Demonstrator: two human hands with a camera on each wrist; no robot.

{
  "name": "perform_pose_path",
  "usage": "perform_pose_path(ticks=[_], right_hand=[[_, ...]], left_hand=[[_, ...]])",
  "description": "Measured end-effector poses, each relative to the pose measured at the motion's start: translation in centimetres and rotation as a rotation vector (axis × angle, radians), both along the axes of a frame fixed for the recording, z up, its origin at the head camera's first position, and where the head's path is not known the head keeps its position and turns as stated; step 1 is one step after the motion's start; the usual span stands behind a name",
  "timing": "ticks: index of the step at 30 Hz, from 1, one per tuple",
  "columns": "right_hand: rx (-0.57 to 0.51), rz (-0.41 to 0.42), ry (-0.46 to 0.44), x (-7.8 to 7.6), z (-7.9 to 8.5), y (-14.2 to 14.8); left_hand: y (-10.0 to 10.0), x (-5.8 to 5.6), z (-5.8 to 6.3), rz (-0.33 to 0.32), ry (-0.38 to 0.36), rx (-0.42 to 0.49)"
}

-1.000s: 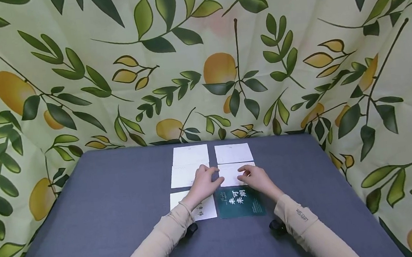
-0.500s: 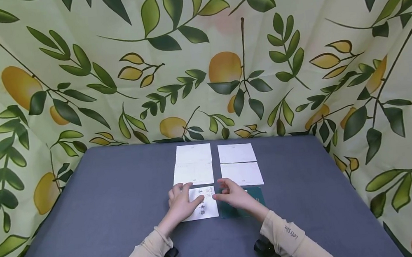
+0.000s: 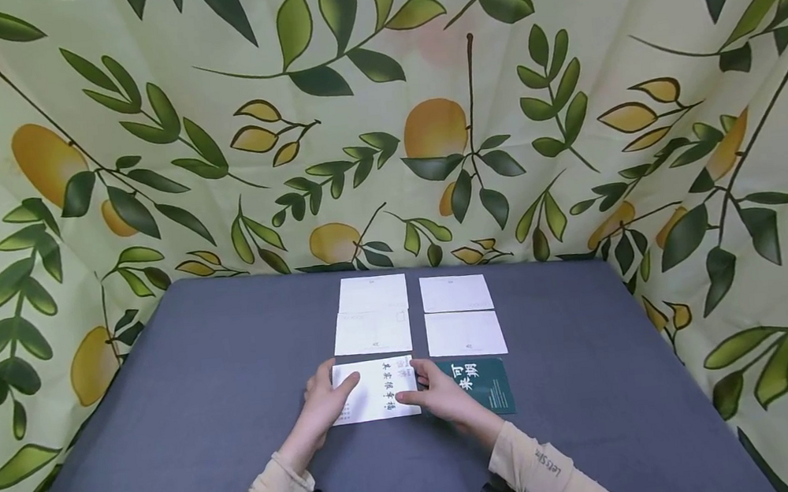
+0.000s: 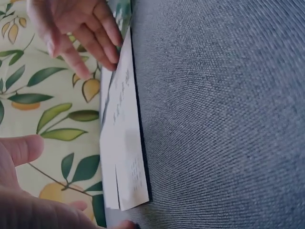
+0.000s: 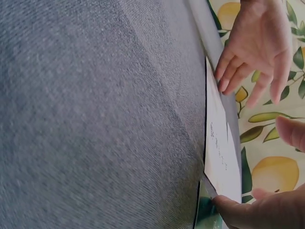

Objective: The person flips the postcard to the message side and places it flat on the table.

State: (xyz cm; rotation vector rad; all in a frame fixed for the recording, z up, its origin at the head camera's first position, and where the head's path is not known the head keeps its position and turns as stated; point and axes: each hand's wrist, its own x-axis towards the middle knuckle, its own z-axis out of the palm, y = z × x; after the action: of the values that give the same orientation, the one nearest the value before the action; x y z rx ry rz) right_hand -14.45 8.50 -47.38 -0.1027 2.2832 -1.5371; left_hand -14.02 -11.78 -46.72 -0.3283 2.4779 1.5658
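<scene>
White rectangular card with dark vertical lettering (image 3: 372, 391): on the table, between the two hands. Bare left hand (image 3: 320, 406): at the card's left edge, fingers extended, thumb spread wide, nothing gripped. Bare right hand (image 3: 445, 393): at the right edge, likewise spread, nothing gripped; firmness of contact unclear for both. Dark green rectangular card with white lettering (image 3: 486, 389): just right of the right hand, partly hidden by it. Beyond the left hand, two white rectangular cards (image 3: 372, 333); beyond the right, two more white cards (image 3: 466, 334). Beneath: grey-blue woven cloth (image 3: 204, 423).
</scene>
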Motion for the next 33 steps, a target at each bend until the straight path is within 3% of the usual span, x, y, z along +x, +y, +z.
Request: perform_pose_path(ticks=[9,14,19,26,33], right_hand=[[-0.05,-0.033,-0.022,0.3,-0.4,-0.3],[-0.094,-0.068,-0.038,0.2,-0.5,-0.5],[-0.151,-0.17,-0.047,-0.3,-0.4,-0.7],[-0.16,-0.324,-0.013,-1.2,0.1,-0.3],[-0.218,-0.472,0.044,-1.9,0.6,0.0]], left_hand=[[-0.8,0.3,-0.4,0.03,-0.026,0.043],[-0.9,0.0,-0.9,0.08,-0.017,0.13],[-1.4,-0.4,-1.6,0.115,0.018,0.251],[-1.5,-1.0,-1.4,0.185,0.132,0.27],[-1.2,-1.3,0.0,0.275,0.246,0.328]])
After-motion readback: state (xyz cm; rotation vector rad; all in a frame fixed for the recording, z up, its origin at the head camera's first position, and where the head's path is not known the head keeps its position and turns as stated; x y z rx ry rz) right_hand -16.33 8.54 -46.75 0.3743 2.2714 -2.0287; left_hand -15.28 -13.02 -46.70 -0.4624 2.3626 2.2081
